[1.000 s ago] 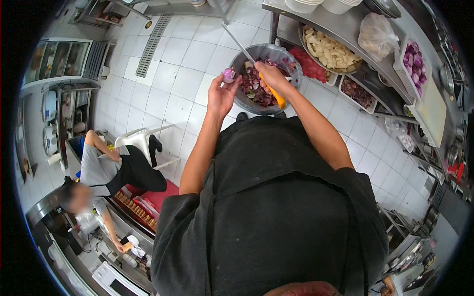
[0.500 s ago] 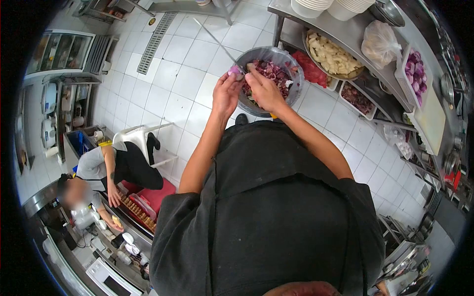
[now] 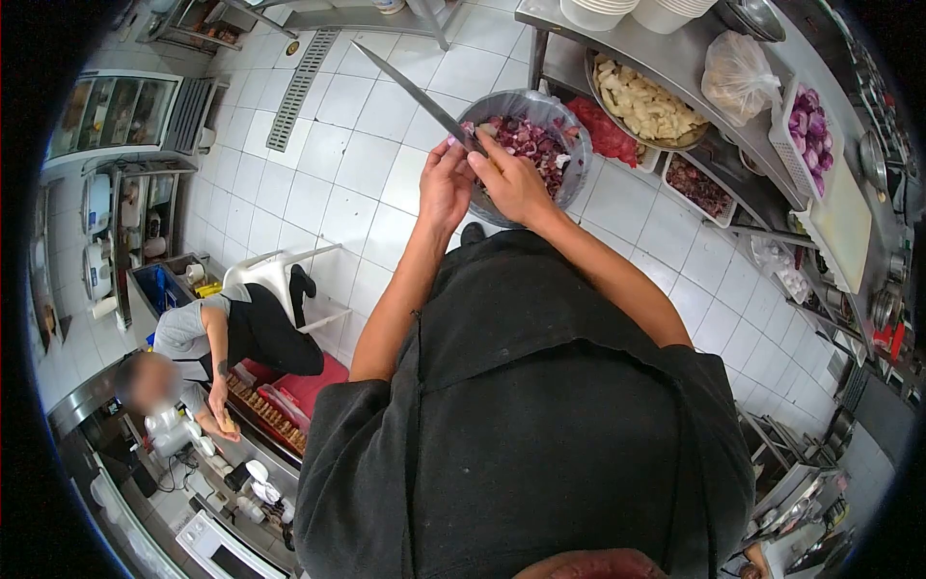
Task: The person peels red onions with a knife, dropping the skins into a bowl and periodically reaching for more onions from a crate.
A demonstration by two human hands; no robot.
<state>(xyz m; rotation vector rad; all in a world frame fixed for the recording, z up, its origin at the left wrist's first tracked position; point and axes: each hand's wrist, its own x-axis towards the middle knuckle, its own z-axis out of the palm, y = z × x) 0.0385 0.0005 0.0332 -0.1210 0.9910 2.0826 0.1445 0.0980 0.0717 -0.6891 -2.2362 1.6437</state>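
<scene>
My right hand (image 3: 516, 181) is closed around the handle end of a long knife (image 3: 410, 89), its blade pointing up and to the left with the flat side showing. Beside it, my left hand (image 3: 446, 188) pinches a red onion (image 3: 452, 141), mostly hidden behind the blade and fingers. Both hands are close together at the near left rim of a grey lined bin (image 3: 585, 166). Purple and white onion peels (image 3: 535, 145) lie in the bin.
At right, a steel table (image 3: 617, 53) carries a white basket of red onions (image 3: 808, 135) and a cutting board (image 3: 841, 227). Below sits a bowl of peeled pale pieces (image 3: 641, 101). A seated co-worker (image 3: 260, 328) is at lower left, by a white chair (image 3: 275, 275).
The knife has turned, so its blade shows broad instead of edge-on and covers more of the onion. The co-worker's hands have come together.
</scene>
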